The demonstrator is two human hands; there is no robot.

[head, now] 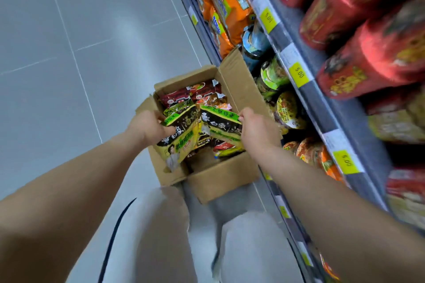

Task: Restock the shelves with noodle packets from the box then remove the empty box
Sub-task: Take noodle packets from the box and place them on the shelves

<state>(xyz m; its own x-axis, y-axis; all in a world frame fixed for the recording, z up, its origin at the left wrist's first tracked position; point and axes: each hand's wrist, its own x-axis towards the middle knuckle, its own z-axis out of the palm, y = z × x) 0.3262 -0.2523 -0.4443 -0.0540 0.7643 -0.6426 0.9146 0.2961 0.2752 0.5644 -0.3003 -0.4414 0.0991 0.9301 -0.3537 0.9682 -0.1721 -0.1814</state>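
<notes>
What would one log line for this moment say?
left hand holds left packet | right hand holds right packet | box open, red packets inside

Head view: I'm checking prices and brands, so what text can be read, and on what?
"$ 00": three yellow price tags on the shelf edge.
"白象": right packet in the right hand; left packet in the left hand.
Orange bags, red tubs, white tags: too blurred to read.

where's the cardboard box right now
Head view, centre: the cardboard box sits open on the grey floor, just left of the shelves, with noodle packets inside.
</notes>
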